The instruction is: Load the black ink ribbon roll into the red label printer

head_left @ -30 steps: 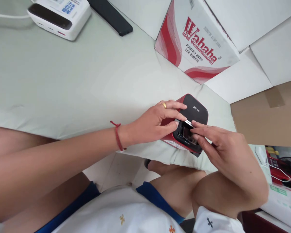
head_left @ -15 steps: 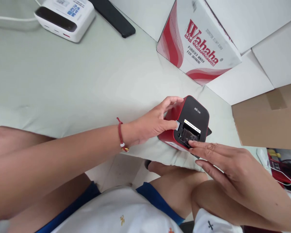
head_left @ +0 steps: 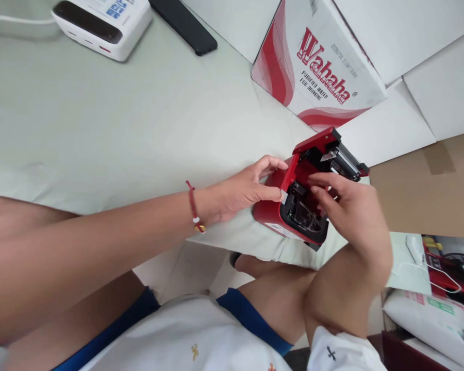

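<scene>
A small red and black label printer point(head_left: 278, 216) sits near the front edge of a pale green table point(head_left: 119, 118). Its lid point(head_left: 325, 147) stands raised, showing the black inside. My left hand point(head_left: 243, 188) grips the printer's left side, thumb pressed on the corner by a small white tab. My right hand point(head_left: 348, 211) reaches into the open compartment with its fingers curled; whether they hold anything is hidden.
A red and white Wahaha carton point(head_left: 317, 62) and plain white boxes point(head_left: 429, 56) stand behind the printer. A white device point(head_left: 100, 26) and a black phone point(head_left: 185, 26) lie at the far left. A brown cardboard box point(head_left: 429, 185) is at right. My knees are below the table edge.
The printer's lid, closed before, has swung up and back. My right hand moved from the front slot up into the opened compartment. My left hand kept its hold on the side.
</scene>
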The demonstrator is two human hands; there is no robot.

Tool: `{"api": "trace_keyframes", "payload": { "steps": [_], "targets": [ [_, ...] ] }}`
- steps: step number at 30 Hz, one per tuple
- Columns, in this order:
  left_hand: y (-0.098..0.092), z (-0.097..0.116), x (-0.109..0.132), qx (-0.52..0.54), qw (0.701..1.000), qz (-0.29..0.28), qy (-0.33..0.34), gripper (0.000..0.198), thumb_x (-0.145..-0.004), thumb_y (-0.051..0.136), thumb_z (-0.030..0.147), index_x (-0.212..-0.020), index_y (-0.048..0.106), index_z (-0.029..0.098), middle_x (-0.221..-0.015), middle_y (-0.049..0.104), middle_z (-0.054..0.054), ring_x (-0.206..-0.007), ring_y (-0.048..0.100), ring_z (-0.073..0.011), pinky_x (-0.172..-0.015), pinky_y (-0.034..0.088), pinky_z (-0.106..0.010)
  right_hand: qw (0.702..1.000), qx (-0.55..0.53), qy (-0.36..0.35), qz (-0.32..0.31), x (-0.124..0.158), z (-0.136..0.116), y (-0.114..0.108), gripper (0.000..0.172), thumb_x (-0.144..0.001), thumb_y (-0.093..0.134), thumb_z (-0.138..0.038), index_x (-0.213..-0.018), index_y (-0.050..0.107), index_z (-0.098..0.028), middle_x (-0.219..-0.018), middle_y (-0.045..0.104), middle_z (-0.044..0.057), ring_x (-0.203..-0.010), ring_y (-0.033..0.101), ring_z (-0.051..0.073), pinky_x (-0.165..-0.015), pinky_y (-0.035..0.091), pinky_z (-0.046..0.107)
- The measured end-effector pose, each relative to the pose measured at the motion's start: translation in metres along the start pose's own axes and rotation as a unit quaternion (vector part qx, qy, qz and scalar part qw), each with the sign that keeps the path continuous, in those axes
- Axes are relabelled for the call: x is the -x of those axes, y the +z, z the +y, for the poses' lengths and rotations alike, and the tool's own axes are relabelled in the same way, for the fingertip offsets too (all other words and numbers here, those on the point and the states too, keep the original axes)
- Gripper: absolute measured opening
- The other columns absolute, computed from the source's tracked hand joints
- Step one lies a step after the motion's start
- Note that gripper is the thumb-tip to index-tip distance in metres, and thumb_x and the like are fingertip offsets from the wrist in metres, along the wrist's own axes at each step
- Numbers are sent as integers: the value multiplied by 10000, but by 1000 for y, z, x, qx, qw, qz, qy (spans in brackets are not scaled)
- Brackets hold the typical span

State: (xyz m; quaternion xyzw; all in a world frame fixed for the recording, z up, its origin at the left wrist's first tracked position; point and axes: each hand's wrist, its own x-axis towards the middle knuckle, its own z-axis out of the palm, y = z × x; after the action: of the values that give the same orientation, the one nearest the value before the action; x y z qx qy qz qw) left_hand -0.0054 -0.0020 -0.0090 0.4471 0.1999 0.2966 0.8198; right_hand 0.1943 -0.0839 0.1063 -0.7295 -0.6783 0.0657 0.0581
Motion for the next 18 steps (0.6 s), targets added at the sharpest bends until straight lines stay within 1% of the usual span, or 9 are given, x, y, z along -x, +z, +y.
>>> {"api": "trace_keyframes", "payload": {
  "steps": [2,4,6,8,10,12,14,16,18],
  "targets": [
    [0,-3,0,-7,1000,6,3,505,-772,784,201,-1235,594,269,-1486,617,-72,-1532,510,-265,-1265,473,-477,998,47,22,-30,-14,8,12,350,-999,629,-258,-1293,820,-241,-1131,863,53,-940,816,242,-829,595,356],
    [1,-5,1,-3,1000,11,3,489,-775,781,210,-1222,590,269,-1460,636,-65,-1501,546,-263,-1262,481,-481,993,77,23,-81,-22,14,19,384,-983,637,-288,-1324,811,-259,-1194,854,62,-996,801,263,-864,569,380],
    [3,-5,2,1,1000,15,1,466,-782,771,214,-1208,587,267,-1417,654,-56,-1467,579,-262,-1260,486,-487,989,94,26,-112,-25,16,22,410,-967,644,-316,-1344,802,-274,-1180,856,63,-957,789,257,-827,545,368],
    [5,-6,4,1,1000,22,-2,438,-791,762,216,-1190,588,267,-1378,662,-47,-1443,595,-262,-1255,493,-490,987,104,33,-119,-27,16,22,416,-942,658,-327,-1328,807,-282,-1131,860,59,-899,774,245,-771,516,348],
    [6,-6,5,-2,1000,27,1,422,-798,758,223,-1182,589,268,-1372,664,-42,-1441,596,-262,-1255,495,-487,989,90,42,-110,-28,13,21,390,-919,674,-332,-1274,819,-267,-1083,858,56,-861,759,233,-745,503,336],
    [6,-7,6,-2,1000,31,3,423,-798,761,230,-1181,586,267,-1377,665,-44,-1454,588,-265,-1263,490,-489,993,35,46,-99,-25,12,16,352,-904,693,-354,-1208,825,-237,-1000,843,52,-796,732,211,-720,508,327],
    [6,-7,6,-1,999,35,1,424,-798,765,232,-1179,584,265,-1379,670,-50,-1468,581,-270,-1270,486,-499,995,-26,44,-84,-14,14,4,334,-901,725,-411,-1161,825,-226,-821,778,32,-666,657,183,-640,484,319],
    [6,-7,6,1,999,37,-3,412,-795,767,228,-1160,581,266,-1364,682,-54,-1459,589,-273,-1265,493,-507,995,-77,37,-59,4,23,-13,328,-903,771,-459,-1151,825,-251,-701,692,17,-587,588,175,-573,443,326],
    [6,-6,6,2,999,37,-3,398,-792,773,231,-1140,582,268,-1360,687,-55,-1433,608,-272,-1250,509,-505,987,-158,31,4,23,43,-31,274,-894,819,-418,-1138,825,-293,-804,740,58,-670,665,214,-615,499,364]
  ]
}}
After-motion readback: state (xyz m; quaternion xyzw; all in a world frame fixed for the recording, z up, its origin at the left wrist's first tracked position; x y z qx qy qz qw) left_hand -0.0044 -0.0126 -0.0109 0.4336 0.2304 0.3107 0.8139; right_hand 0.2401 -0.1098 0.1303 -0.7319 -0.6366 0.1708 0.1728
